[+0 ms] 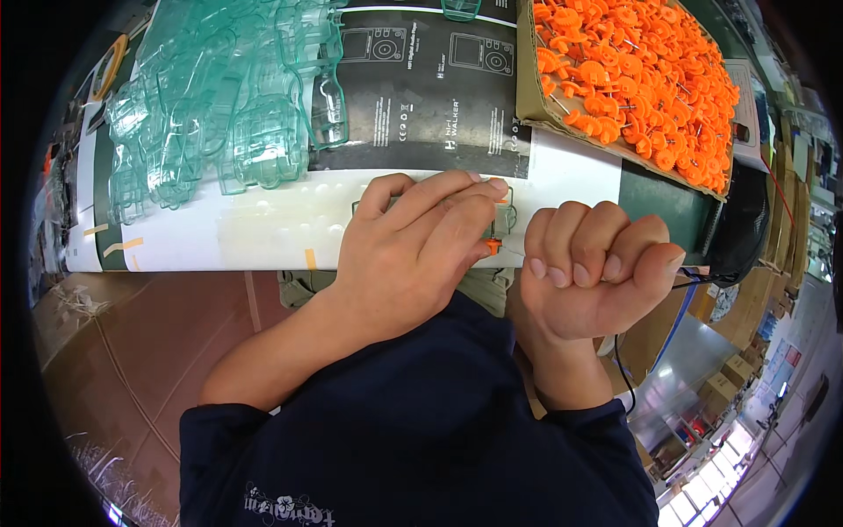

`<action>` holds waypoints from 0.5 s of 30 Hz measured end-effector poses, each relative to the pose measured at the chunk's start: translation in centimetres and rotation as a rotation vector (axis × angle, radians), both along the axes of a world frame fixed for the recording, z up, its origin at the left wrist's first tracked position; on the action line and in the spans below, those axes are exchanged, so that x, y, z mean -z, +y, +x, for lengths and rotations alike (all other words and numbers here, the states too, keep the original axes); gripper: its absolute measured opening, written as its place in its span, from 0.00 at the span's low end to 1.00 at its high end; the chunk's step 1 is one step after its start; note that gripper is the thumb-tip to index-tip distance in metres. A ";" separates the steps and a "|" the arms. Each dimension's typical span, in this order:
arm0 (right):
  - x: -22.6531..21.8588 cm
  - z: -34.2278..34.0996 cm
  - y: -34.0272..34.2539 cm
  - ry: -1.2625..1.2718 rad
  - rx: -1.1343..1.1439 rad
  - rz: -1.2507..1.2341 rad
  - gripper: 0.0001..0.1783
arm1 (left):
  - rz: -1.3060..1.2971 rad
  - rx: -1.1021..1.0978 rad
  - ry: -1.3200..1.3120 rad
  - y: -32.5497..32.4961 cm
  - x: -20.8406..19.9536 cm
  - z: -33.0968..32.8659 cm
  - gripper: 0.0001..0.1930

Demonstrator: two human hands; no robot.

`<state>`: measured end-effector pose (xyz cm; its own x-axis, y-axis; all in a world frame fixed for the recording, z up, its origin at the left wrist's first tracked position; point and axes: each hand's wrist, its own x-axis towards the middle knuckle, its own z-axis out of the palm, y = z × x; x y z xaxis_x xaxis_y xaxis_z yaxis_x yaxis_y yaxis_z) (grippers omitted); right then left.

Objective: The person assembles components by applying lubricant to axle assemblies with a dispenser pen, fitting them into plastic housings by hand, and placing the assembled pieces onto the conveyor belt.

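Observation:
My left hand (pixel 417 233) bends over a small clear green plastic shell (pixel 512 211) at the table's near edge, its fingers closed on it and hiding most of it. An orange gear piece (pixel 493 247) shows below the fingertips, against the shell. Just to the right, my right hand (pixel 593 268) is raised with its fingers curled into the palm and the thumb outside. A faint thin line seems to run from the orange piece toward this fist. Whatever the curled fingers hold, if anything, is hidden.
Many clear green plastic shells (pixel 263 132) are heaped at the left of the table. A cardboard box (pixel 527 79) full of orange gear pieces with metal shafts (pixel 641 83) stands at the far right. Black printed sheeting (pixel 421 97) covers the middle; a black bag (pixel 740 233) hangs at the right edge.

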<state>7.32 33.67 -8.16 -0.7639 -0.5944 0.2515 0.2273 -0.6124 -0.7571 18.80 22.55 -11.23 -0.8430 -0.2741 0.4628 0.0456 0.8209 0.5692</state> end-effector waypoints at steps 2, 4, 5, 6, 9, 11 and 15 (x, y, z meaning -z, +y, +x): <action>0.1 0.3 -0.1 0.035 0.015 0.002 0.27 | -0.013 -0.007 0.011 0.0 0.1 0.0 0.19; 0.2 0.7 -0.2 0.071 0.030 0.006 0.27 | -0.024 -0.014 0.023 0.1 0.3 0.1 0.19; 0.1 0.8 -0.2 0.072 0.029 0.008 0.27 | -0.021 -0.015 0.024 0.1 0.3 0.0 0.19; 0.1 0.9 -0.3 0.106 0.039 0.030 0.27 | -0.017 -0.014 0.027 0.0 0.3 0.0 0.19; 0.0 1.0 -0.6 0.208 0.069 0.092 0.26 | -0.007 -0.015 0.036 -0.1 0.5 -0.1 0.20; 0.2 1.1 -0.6 0.227 0.056 0.104 0.26 | -0.010 -0.013 0.036 -0.1 0.6 0.0 0.21; 0.2 0.8 -0.8 0.303 0.039 0.118 0.25 | -0.042 0.007 0.053 -0.5 0.3 -0.3 0.23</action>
